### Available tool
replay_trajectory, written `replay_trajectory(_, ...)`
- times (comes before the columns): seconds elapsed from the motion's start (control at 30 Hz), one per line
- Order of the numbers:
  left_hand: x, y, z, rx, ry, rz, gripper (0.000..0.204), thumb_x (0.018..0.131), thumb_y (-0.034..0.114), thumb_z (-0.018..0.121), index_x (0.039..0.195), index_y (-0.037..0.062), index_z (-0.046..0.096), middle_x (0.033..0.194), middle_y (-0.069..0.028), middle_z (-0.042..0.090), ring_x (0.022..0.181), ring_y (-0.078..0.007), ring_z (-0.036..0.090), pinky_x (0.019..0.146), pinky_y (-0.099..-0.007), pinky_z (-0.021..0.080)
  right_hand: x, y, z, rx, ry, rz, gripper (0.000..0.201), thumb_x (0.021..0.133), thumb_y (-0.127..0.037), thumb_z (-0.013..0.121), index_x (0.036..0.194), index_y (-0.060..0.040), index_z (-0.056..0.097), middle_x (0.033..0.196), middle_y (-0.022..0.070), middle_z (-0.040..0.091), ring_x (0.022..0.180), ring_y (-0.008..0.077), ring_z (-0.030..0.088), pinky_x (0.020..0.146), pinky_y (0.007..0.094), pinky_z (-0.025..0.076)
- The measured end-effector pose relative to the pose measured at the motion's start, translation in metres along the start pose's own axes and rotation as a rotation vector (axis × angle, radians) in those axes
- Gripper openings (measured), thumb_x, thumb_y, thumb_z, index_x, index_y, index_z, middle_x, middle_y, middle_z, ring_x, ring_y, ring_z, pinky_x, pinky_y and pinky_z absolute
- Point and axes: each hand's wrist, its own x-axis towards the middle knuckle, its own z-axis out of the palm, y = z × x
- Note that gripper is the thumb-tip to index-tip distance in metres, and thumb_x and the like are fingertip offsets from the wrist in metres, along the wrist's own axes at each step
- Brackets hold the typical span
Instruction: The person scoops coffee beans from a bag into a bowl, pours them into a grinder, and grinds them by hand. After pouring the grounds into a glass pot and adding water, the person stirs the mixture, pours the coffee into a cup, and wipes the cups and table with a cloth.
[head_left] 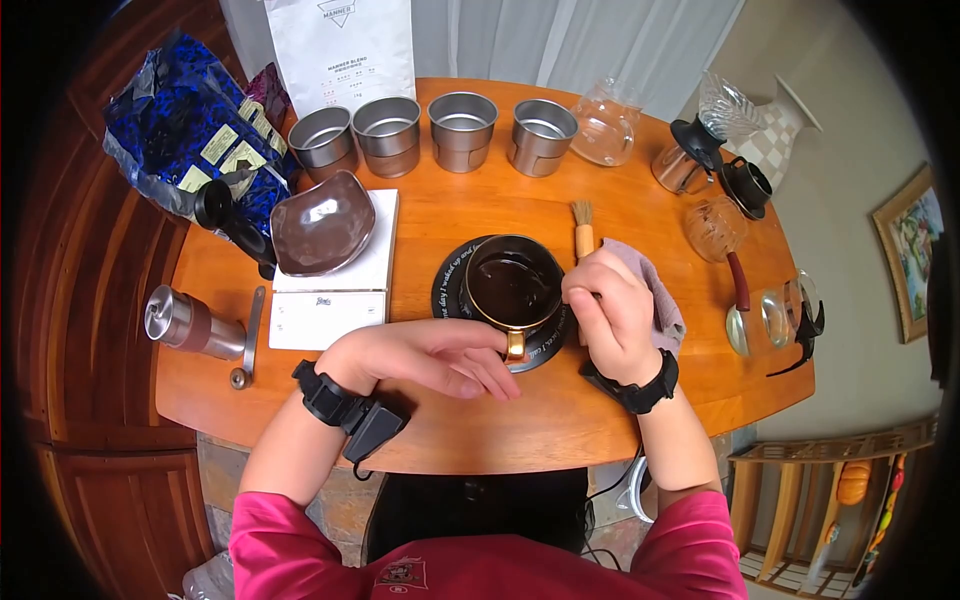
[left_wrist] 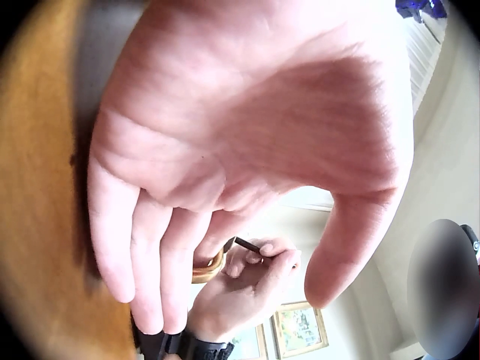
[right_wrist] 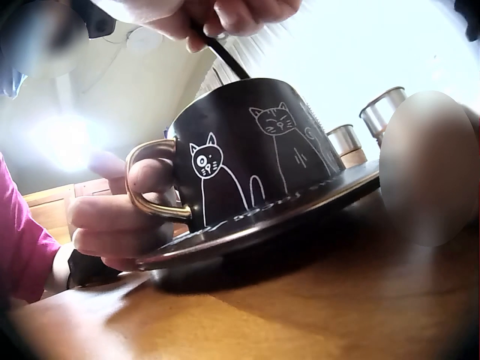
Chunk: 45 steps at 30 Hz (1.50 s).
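Nearest me, past the pink sleeves, my left hand lies palm up beside the cup's gold handle, its fingers extended and the thumb apart from them; it is not clamped on anything, and I cannot tell whether a fingertip touches the handle. My right hand is closed round a thin dark stick, pinching it above the rim, and the stick reaches down into the black cup. I cannot see its lower end. The cup stands upright on a dark saucer with white lettering, in the middle of the wooden table, and white cats are drawn on its side.

Just beyond my right hand I have a mauve cloth and a brush. To the left, a brown dish sits on a white scale, with a hand grinder beside it. Farther back stand four metal cups, a glass jug and a white bag.
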Motion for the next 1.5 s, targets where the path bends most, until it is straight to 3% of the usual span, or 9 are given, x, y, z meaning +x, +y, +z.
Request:
replay_trajectory(0.13,0.001,0.003,0.003,0.002,-0.008,0.001,0.058,0.076,-0.003,0.055,0.131,0.009,0.041,0.118,-0.0249,0.053,0.112,-0.0313,0.05,0.098,-0.0394,0.034,0.0,0.0,0.003,0.17,-0.037,-0.05,0.006,0.081,-0.008,0.058,0.085,-0.0043,0.059,0.079,0.0095,0.055,0.067,0.0272,0.057,0.059,0.0321,0.045)
replay_trajectory(0.43,-0.001,-0.001,-0.005,0.016,-0.021,0.016,0.06,0.075,-0.003,0.055,0.132,0.0097,0.04,0.118,-0.0255,0.053,0.113,-0.0324,0.05,0.098,-0.0408,0.034,0.002,0.001,0.008,-0.124,0.011,-0.026,0.005,0.079,-0.007,0.06,0.084,-0.0055,0.06,0.077,0.0082,0.055,0.064,0.0267,0.056,0.057,0.0328,0.044)
replay_trajectory(0.63,0.002,-0.002,0.001,-0.039,-0.05,0.024,0.062,0.076,-0.001,0.057,0.134,0.0107,0.039,0.122,-0.0279,0.049,0.115,-0.0341,0.048,0.1,-0.0421,0.032,-0.003,0.0,-0.001,0.197,-0.066,-0.066,0.005,0.08,-0.005,0.058,0.084,-0.0022,0.058,0.077,0.0112,0.055,0.064,0.0262,0.055,0.057,0.0316,0.043)
replay_trajectory(0.73,0.002,-0.004,0.0,-0.04,-0.058,0.04,0.061,0.077,0.001,0.057,0.134,0.0111,0.039,0.122,-0.0284,0.049,0.115,-0.0345,0.048,0.1,-0.0425,0.032,0.002,-0.002,0.007,0.215,-0.096,-0.097,0.005,0.082,-0.005,0.057,0.086,-0.0027,0.058,0.08,0.0112,0.056,0.067,0.0267,0.056,0.059,0.0319,0.045)
replay_trajectory(0.93,0.002,-0.005,-0.001,-0.035,-0.05,0.053,0.058,0.078,0.002,0.059,0.132,0.0121,0.041,0.119,-0.0287,0.05,0.113,-0.0351,0.049,0.099,-0.0425,0.033,0.002,0.0,0.013,-0.025,0.0,0.021,0.004,0.082,-0.006,0.056,0.086,-0.0045,0.057,0.083,0.0097,0.056,0.074,0.0277,0.058,0.062,0.0326,0.046)
replay_trajectory(1.07,0.001,-0.004,-0.003,-0.019,-0.042,0.06,0.057,0.078,0.003,0.058,0.131,0.0115,0.042,0.117,-0.0289,0.052,0.111,-0.0358,0.051,0.097,-0.0424,0.035,0.003,-0.003,0.007,-0.076,0.076,0.097,0.006,0.085,-0.008,0.054,0.083,-0.0032,0.056,0.079,0.0108,0.055,0.069,0.0276,0.056,0.058,0.0322,0.044)
replay_trajectory(1.3,0.0,-0.003,-0.001,-0.004,-0.03,0.062,0.057,0.077,0.003,0.057,0.132,0.0089,0.042,0.118,-0.0291,0.052,0.112,-0.0356,0.05,0.098,-0.0427,0.034,0.002,0.0,0.003,0.256,-0.043,0.006,0.007,0.086,-0.007,0.052,0.087,-0.0022,0.056,0.079,0.0111,0.055,0.072,0.0282,0.055,0.062,0.0314,0.044)
replay_trajectory(1.5,0.0,-0.003,-0.003,0.023,-0.041,0.046,0.059,0.076,0.0,0.055,0.133,0.0091,0.04,0.118,-0.027,0.052,0.112,-0.0342,0.05,0.098,-0.0424,0.034,0.002,-0.003,0.011,0.0,-0.06,0.025,0.008,0.084,-0.008,0.054,0.09,-0.0035,0.057,0.084,0.0116,0.055,0.075,0.0295,0.057,0.064,0.0349,0.046)
